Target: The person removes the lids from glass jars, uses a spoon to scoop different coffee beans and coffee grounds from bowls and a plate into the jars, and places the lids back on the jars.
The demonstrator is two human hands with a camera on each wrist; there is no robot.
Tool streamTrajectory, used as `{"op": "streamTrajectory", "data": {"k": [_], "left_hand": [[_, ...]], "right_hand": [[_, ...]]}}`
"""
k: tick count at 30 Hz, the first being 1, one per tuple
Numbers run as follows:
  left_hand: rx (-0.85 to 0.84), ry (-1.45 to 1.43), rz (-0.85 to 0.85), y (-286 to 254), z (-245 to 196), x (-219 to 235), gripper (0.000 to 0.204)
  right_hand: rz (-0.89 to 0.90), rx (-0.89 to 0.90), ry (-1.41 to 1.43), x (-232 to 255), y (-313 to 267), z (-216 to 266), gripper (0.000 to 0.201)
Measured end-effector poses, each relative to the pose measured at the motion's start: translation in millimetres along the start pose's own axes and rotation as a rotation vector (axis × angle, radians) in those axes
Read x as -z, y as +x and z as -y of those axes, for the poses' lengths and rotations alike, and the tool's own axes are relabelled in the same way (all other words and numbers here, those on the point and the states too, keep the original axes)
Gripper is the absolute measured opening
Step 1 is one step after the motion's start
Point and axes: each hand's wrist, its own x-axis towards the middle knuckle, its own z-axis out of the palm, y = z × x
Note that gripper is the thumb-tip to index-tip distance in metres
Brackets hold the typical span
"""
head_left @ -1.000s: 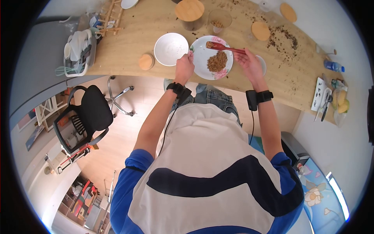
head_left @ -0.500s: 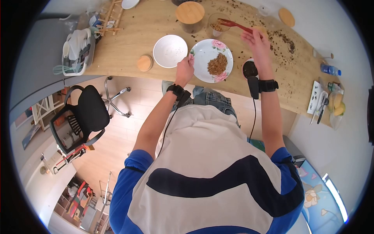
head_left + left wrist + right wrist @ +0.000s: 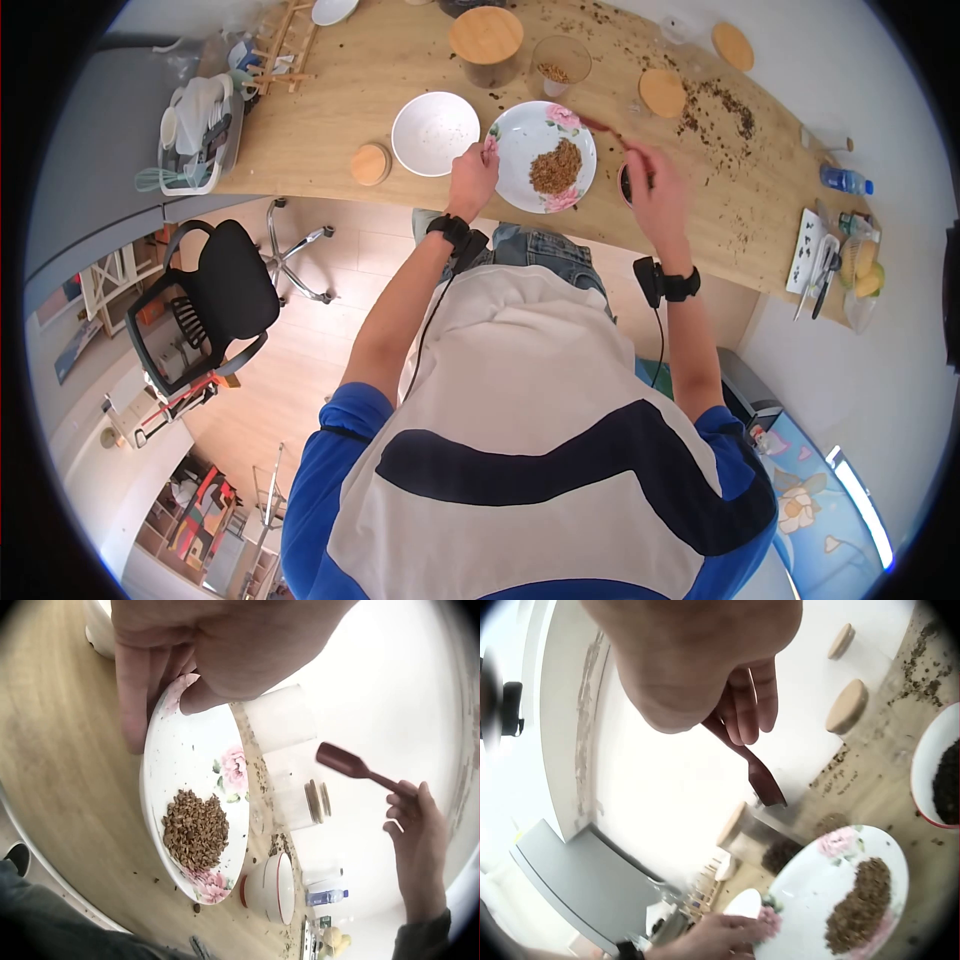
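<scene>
The left hand grips the left rim of a floral plate, thumb on top. A heap of brown grains lies on the plate's right part. Raised right of the plate, the right hand holds a dark red scoop by its handle; no grains show in the scoop. Behind the plate stands a clear cup with some grains inside. A red-rimmed bowl of dark bits is partly under the right hand in the head view.
Left of the plate are a white bowl and a round wooden lid. Behind stands a wood-lidded jar. More wooden lids and scattered dark bits lie to the right, with a bottle beyond.
The right hand took the scoop from over the plate to the clear cup, then drew it back toward the person, right of the plate. The left hand keeps its grip on the rim.
</scene>
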Motion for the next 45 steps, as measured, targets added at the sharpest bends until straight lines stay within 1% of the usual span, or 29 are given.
{"op": "streamTrajectory", "data": {"k": [1,3,4,6,7,9,10,12,13,15,16,18,19,21,24,28,30,31,33,34,36,37,39,40,42,45], "left_hand": [[-0.001,-0.001,0.0,0.7,2.1,-1.1,0.021],[0.001,0.068,-0.011,3.4,9.1,-3.8,0.022],[0.0,0.07,-0.01,3.5,6.8,-3.1,0.022],[0.015,0.079,0.009,2.9,2.6,-1.3,0.023],[0.013,0.08,0.009,3.1,3.3,-1.6,0.023],[-0.032,0.064,-0.014,3.7,4.9,-2.8,0.023],[-0.032,0.064,-0.015,3.6,1.4,-1.6,0.023],[-0.013,0.109,0.01,2.6,-4.8,2.4,0.023],[-0.011,0.109,0.007,2.5,-4.2,2.4,0.023],[-0.005,0.129,0.005,2.5,-3.3,2.1,0.022],[-0.006,0.13,0.004,2.5,-2.6,2.4,0.022],[-0.017,0.14,0.003,1.7,-0.8,3.5,0.022],[-0.02,0.142,0.004,1.8,0.1,3.9,0.022],[-0.028,0.144,0.008,3.1,2.0,5.2,0.021],[-0.042,0.154,0.001,4.1,9.6,4.7,0.021],[-0.058,0.113,-0.004,3.2,15.1,4.1,0.02],[-0.07,0.111,-0.011,2.5,15.1,4.6,0.019],[-0.072,0.113,-0.01,3.0,15.2,4.2,0.019],[-0.004,0.045,0.028,3.9,16.8,4.7,0.02],[0.0,0.046,0.026,2.6,15.1,6.4,0.02],[-0.054,0.139,0.007,3.2,10.4,8.1,0.021],[-0.051,0.139,0.007,3.4,9.9,8.4,0.021],[-0.046,0.163,0.02,5.2,8.9,8.7,0.023],[-0.045,0.165,0.024,5.4,10.6,7.8,0.023],[-0.076,0.151,0.01,7.7,13.5,7.3,0.022],[-0.107,0.112,-0.011,9.7,20.9,3.7,0.021]], "right_hand": [[-0.001,0.001,-0.001,-7.6,-3.4,-7.0,0.019],[0.025,0.385,-0.145,-24.2,-6.2,-20.5,0.021],[0.023,0.384,-0.144,-28.8,-6.2,-22.2,0.021],[0.08,0.463,-0.313,-37.1,-8.5,-25.2,0.023],[0.078,0.462,-0.313,-39.6,-11.4,-28.1,0.023],[0.151,0.489,-0.364,-41.6,-17.0,-35.1,0.024],[0.151,0.49,-0.364,-39.2,-19.7,-35.8,0.024],[0.244,0.419,-0.363,-35.6,-25.0,-35.6,0.025],[0.246,0.423,-0.362,-35.8,-23.4,-35.3,0.025],[0.158,0.342,-0.208,-36.4,-18.0,-34.2,0.025],[0.157,0.343,-0.206,-38.6,-13.3,-33.4,0.025],[0.062,0.386,-0.191,-43.6,-6.4,-31.9,0.025],[0.059,0.385,-0.19,-44.5,-8.3,-32.8,0.025],[0.162,0.332,-0.173,-47.1,-12.3,-37.4,0.023],[0.207,0.38,-0.237,-45.0,-20.8,-42.1,0.024],[0.144,0.36,-0.204,-40.6,-14.7,-27.5,0.022],[0.074,0.41,-0.217,-45.9,-8.8,-29.1,0.022],[0.072,0.409,-0.215,-46.6,-10.4,-29.3,0.022],[0.181,0.373,-0.211,-49.1,-14.2,-28.1,0.022],[0.184,0.374,-0.209,-49.8,-16.4,-26.3,0.022],[0.201,0.37,-0.167,-50.2,-17.7,-23.7,0.022],[0.203,0.369,-0.166,-51.2,-16.8,-21.2,0.022],[0.135,0.409,-0.169,-53.7,-14.0,-16.9,0.022],[0.136,0.405,-0.167,-55.1,-15.9,-19.7,0.022],[0.219,0.42,-0.218,-58.4,-18.3,-26.5,0.023],[0.266,0.396,-0.222,-54.7,-25.2,-25.6,0.023]]}}
